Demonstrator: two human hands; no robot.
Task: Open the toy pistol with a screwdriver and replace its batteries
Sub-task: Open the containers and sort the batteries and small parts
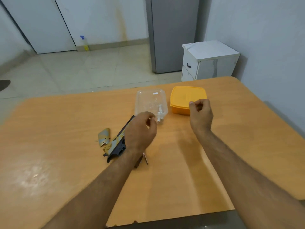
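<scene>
The toy pistol, black with yellow and grey pattern, lies on the wooden table, its muzzle pointing away from me. My left wrist hides part of it. Its detached cover piece lies just to its left. A screwdriver pokes out from under my left forearm. White batteries lie in the near corner of a clear plastic tub. My left hand hovers beside them with loosely curled fingers and holds nothing visible. My right hand is curled into a fist in front of the yellow box, with nothing visible in it.
A shut yellow plastic box stands right of the clear tub. Beyond the table's far edge are a white cabinet, a grey fridge and tiled floor. The table's near edge is chipped.
</scene>
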